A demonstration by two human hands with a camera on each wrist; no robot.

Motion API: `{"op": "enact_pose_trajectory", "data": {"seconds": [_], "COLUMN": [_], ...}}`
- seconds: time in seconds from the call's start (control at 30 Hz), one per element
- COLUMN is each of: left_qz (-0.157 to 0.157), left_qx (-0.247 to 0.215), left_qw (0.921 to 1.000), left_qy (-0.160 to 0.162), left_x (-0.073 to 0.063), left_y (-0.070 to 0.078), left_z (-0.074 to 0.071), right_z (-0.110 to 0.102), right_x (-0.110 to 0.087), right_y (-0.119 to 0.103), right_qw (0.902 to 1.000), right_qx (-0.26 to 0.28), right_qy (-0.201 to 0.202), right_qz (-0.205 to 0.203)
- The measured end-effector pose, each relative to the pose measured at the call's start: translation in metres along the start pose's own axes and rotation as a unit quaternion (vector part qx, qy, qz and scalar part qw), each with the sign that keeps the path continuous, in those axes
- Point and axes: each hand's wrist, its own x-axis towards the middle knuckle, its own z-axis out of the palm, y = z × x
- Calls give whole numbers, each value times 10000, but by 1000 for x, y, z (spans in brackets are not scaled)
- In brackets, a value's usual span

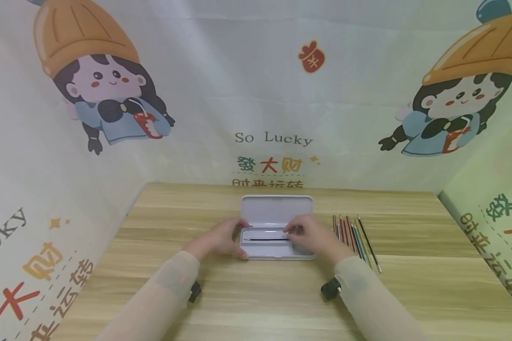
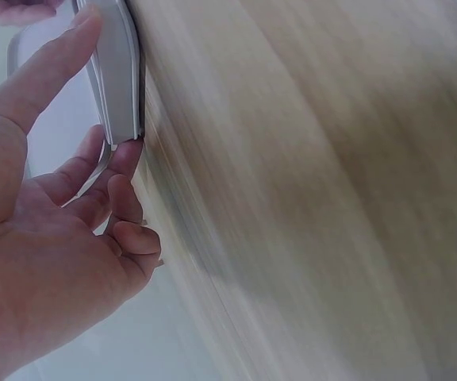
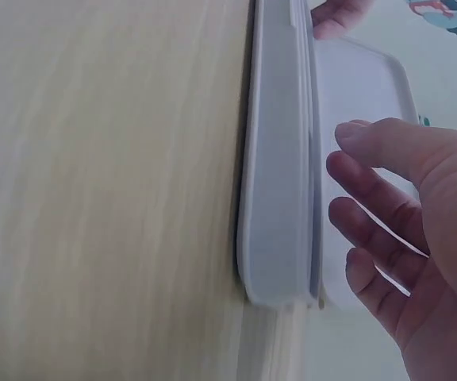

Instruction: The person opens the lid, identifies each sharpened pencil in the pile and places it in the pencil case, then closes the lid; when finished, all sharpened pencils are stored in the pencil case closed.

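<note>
A white pencil case (image 1: 277, 257) lies on the table with its hinged lid (image 1: 277, 208) raised at the back. My left hand (image 1: 222, 239) grips its left end, thumb at the front corner and fingers around the far side, as the left wrist view also shows. Inside the case, one dark pencil (image 1: 264, 239) lies lengthwise on an inner tray (image 1: 266, 249). Over the case's right part is my right hand (image 1: 309, 234), near the pencil's right end. In the right wrist view its fingers (image 3: 375, 186) are loosely bent, with nothing visible between thumb and forefinger. The pencil's right end is hidden.
Several coloured pencils (image 1: 356, 239) lie side by side on the wooden table (image 1: 260, 303), right of the case and close to my right forearm. A printed cloth (image 1: 196, 94) hangs behind the table and along its sides.
</note>
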Motion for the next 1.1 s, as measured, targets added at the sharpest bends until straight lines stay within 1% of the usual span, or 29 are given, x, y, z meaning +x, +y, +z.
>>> {"op": "enact_pose_trajectory", "data": {"seconds": [0.17, 0.3, 0.5, 0.67, 0.8, 0.9, 1.1], "left_qz": [72, 79, 91, 76, 92, 97, 86], "left_qx": [116, 181, 149, 136, 144, 131, 148], "left_qw": [9999, 9998, 9998, 9999, 9999, 9999, 9998], "left_qy": [-18, -31, -3, -20, -19, -24, -44], "left_x": [1, 3, 3, 3, 3, 4, 4], "left_y": [-2, -3, -3, -3, -3, -2, -3], "left_z": [0, 1, 1, 0, 0, 0, 0], "right_z": [-9, -16, -27, -35, -42, -49, -64], "right_x": [-14, -26, -42, -56, -67, -73, -84], "right_y": [5, 12, 27, 40, 48, 55, 64], "right_qw": [9995, 9992, 9978, 9975, 9964, 9951, 9914], "right_qx": [-122, -132, -241, -177, -289, -395, -415], "right_qy": [110, 165, 376, 578, 719, 782, 764], "right_qz": [266, 335, 491, 365, 331, 468, 983]}}
